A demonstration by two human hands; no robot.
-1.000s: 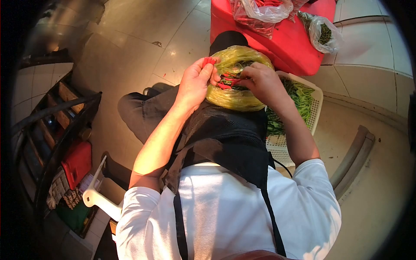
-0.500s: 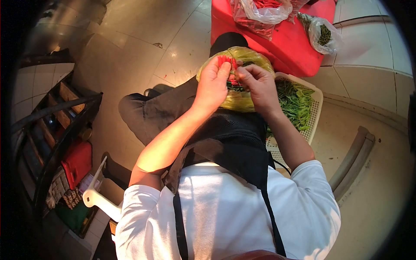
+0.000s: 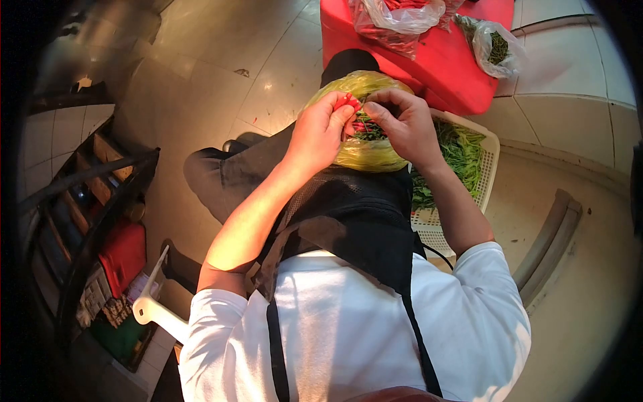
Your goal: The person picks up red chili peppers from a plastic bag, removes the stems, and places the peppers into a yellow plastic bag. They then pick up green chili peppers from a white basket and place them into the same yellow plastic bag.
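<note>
Over a yellow plastic bag [image 3: 370, 158] on the lap, my left hand [image 3: 316, 131] is closed around several red chilies [image 3: 350, 100], their ends showing past the fingers. My right hand [image 3: 410, 128] faces it, thumb and forefinger pinched close to the chilies' stem ends; whatever is between those fingertips is too small to make out. The bag's mouth is open, and green stems with some red chilies [image 3: 367, 127] lie inside, partly hidden by both hands.
Beyond the bag, a red stool or box [image 3: 439, 74] carries a clear bag of red chilies [image 3: 395, 23] and a small bag of green stems [image 3: 497, 50]. A white basket of leafy greens [image 3: 462, 161] stands at right. Left are a dark rack [image 3: 80, 201] and a white chair arm [image 3: 157, 315].
My right hand has moved slightly to the right. My left hand has shifted a little left, and its fingers now cover more of the chilies.
</note>
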